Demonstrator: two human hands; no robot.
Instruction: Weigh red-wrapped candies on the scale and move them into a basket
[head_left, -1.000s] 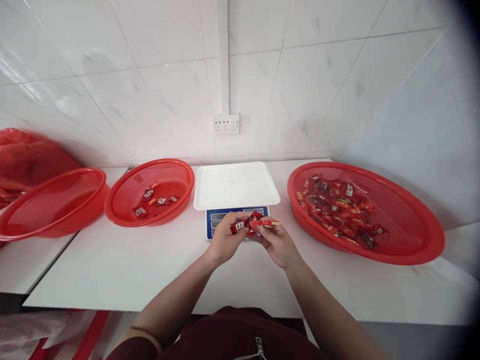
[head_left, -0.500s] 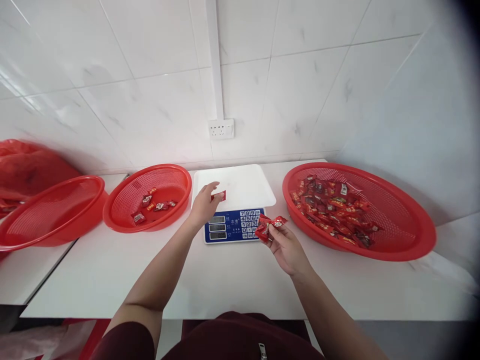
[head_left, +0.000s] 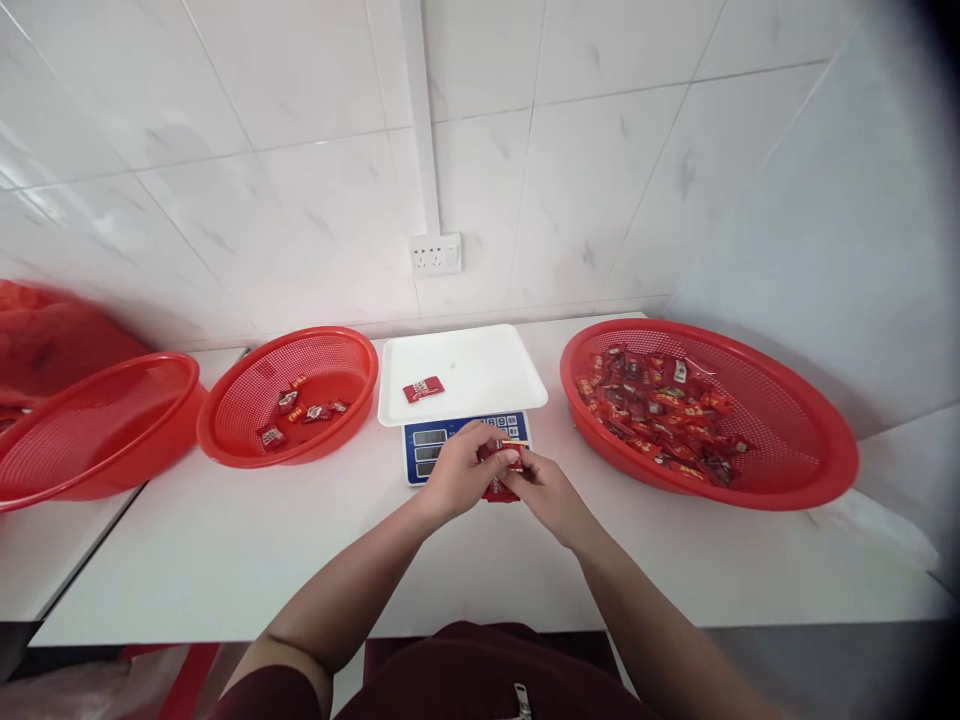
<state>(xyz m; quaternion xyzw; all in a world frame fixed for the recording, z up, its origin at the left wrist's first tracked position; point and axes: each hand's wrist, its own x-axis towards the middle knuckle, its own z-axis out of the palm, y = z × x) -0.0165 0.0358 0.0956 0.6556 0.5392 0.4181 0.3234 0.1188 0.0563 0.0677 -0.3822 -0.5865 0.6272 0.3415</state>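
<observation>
Both hands meet in front of the blue scale (head_left: 461, 445), over its keypad. My right hand (head_left: 549, 492) holds a small bunch of red candy packets (head_left: 501, 470). My left hand (head_left: 459, 476) pinches at the same bunch, fingers closed on a packet. One red candy packet (head_left: 423, 388) lies on the scale's white tray (head_left: 487, 375). The large red basket (head_left: 795, 470) to the right holds a heap of the same candies. The smaller red basket (head_left: 285, 445) to the left holds several candies.
A third red basket (head_left: 90, 440) sits at far left on a second table, with a red plastic bag (head_left: 52, 340) behind it. A wall socket (head_left: 435, 254) is above the scale. The white table (head_left: 262, 560) ends near my body.
My left hand put one candy on the scale tray, then came back to the right hand's bunch. The right hand shifted slightly left and down.
</observation>
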